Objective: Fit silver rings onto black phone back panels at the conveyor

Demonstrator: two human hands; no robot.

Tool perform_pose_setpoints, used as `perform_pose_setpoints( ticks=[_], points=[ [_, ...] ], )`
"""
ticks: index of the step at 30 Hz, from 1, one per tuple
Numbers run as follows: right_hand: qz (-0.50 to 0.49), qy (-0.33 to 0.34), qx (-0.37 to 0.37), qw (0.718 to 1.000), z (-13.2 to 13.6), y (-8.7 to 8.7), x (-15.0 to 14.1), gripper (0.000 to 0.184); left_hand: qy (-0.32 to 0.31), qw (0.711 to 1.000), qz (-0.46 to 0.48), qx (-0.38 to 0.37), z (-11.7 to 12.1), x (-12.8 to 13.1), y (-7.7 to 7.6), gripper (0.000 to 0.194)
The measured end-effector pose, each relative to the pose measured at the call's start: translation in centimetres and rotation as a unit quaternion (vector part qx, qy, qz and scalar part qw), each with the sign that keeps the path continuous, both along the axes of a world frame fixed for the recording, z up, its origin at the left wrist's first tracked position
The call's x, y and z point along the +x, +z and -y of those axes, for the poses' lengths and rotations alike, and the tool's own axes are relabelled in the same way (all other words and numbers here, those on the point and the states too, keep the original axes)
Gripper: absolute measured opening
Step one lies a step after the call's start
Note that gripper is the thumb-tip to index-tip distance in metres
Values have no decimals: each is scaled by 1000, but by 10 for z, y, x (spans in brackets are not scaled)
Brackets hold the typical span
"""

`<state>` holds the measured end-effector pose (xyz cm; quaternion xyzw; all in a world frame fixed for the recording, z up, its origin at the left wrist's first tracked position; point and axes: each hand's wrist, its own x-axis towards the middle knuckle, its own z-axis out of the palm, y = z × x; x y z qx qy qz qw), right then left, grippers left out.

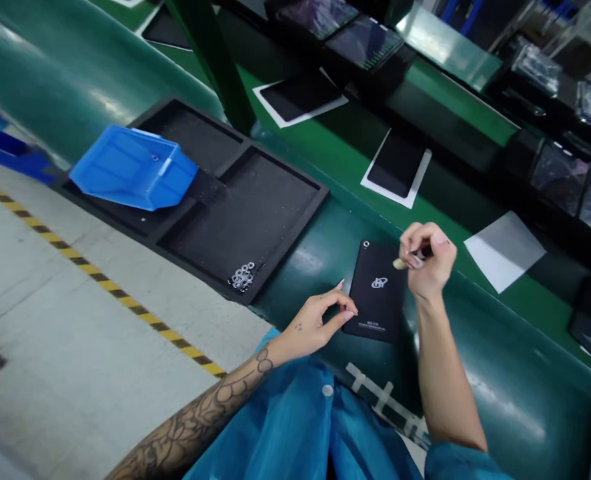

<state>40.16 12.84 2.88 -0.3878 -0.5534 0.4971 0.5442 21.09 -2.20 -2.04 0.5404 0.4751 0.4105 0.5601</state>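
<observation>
Wide green conveyor bench running diagonally across the view, with a black tablet lying on it, back facing up, a small logo and fine print on that back and a tiny round hole near one corner. Left of the black tablet, past the bench edge, a concrete floor marked by a yellow-and-black stripe. Also left of the black tablet, a black foam tray divided into compartments, holding a tilted blue plastic bin. Beyond the black tablet, more dark tablets on white sheets, and to its right a bare white sheet. Just below the black tablet, a blue smock. At the black tablet's left edge, the left hand, its fingers half curled, tips touching that edge, nothing gripped. Above the black tablet's upper right, the right hand, fingers pinched shut on a small pale round item, too small to identify. In the tray corner nearest the black tablet, a small heap of metal washers
</observation>
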Motion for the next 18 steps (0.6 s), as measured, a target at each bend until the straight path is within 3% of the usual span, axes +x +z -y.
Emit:
perform_pose_setpoints(
  ticks=[3,6,9,11,14,18],
  points=[
    [195,-91,-71,974,38,-8,58,33,-10,1000,0,0,4,11,0,19],
    [301,-95,-160,935,79,-30,88,49,-30,999,30,-24,0,20,-1,19],
    [234,-67,-250,937,107,-48,86,61,-37,996,66,-50,-13,25,-6,17],
    [154,-46,-296,942,110,-51,81,63,-24,994,79,-70,-23,25,-11,17],
    [73,-73,-312,944,92,-39,90,66,24,990,95,-106,-37,22,-20,28],
    [47,-185,-250,949,50,8,152,76,41,990,85,-109,-42,15,-26,38]
  ],
)
